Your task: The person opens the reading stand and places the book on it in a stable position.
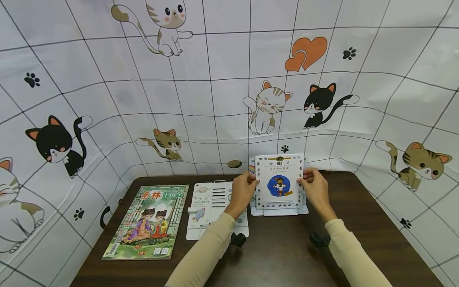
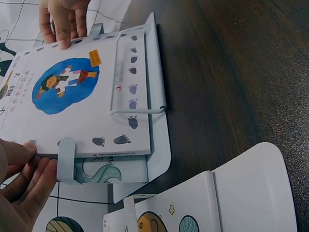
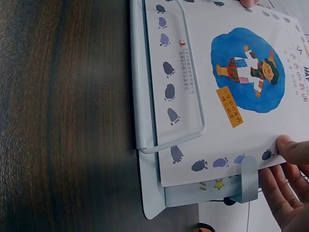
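Note:
A white picture book (image 1: 279,167) with a blue round picture and footprints along its border stands upright, leaning back on a white book stand (image 1: 256,211). My left hand (image 1: 244,190) holds the book's left edge, thumb at the front and fingers behind, as the left wrist view shows. At the opposite edge my right hand (image 1: 316,190) pinches it, the thumb (image 3: 292,151) on the cover. A wire holder (image 3: 202,116) crosses the lower cover, and side clips (image 3: 248,179) of the stand sit close by the book's edges.
A second white stand (image 1: 201,233) lies folded flat left of the book, printed "Tiny universe". Further left lies a green magazine (image 1: 154,207) on the dark wooden table (image 1: 279,259). A white cloth (image 1: 229,59) with cats and grid lines hangs behind the table.

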Action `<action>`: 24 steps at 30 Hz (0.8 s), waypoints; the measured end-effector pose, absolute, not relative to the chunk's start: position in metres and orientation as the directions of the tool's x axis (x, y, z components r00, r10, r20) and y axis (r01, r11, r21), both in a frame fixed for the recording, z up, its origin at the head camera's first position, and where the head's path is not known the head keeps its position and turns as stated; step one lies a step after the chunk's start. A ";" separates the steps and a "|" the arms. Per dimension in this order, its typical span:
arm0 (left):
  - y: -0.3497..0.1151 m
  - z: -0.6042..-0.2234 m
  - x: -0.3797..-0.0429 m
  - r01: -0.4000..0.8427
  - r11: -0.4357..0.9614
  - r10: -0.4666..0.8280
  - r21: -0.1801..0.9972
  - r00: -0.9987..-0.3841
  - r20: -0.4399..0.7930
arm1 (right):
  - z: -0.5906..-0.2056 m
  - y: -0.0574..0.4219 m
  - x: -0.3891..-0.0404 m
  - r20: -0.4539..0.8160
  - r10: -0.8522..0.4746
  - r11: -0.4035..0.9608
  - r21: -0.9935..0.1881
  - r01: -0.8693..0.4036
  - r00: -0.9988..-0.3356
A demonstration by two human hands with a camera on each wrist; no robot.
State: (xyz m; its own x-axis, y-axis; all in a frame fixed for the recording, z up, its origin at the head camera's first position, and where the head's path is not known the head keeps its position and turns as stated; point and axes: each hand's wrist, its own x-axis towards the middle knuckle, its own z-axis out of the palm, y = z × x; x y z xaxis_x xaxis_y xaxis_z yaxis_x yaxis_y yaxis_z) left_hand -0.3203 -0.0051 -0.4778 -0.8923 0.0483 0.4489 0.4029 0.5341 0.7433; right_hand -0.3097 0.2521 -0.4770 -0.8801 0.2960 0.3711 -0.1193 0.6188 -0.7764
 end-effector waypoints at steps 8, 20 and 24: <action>-0.023 -0.469 -0.316 0.432 0.474 0.099 0.767 -0.892 0.441 | -0.468 0.244 -0.294 0.458 0.349 0.584 -0.788 -0.193 -0.817; -0.108 -0.465 -0.271 0.403 0.486 0.190 0.775 -0.915 0.357 | -0.466 0.196 -0.250 0.402 0.127 0.517 -0.807 -0.286 -0.907; -0.139 -0.474 -0.254 0.315 0.509 0.141 0.802 -0.949 0.283 | -0.471 0.174 -0.237 0.362 0.051 0.503 -0.815 -0.289 -0.931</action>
State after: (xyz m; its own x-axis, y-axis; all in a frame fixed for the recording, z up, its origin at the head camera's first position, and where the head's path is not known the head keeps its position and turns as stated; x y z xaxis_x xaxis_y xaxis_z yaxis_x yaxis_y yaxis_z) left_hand -0.2542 -0.1391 -0.4736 -0.9487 0.1409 0.2830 0.3146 0.5085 0.8015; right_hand -0.2374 0.1743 -0.4710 -0.9309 0.0509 0.3617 -0.2891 0.5027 -0.8147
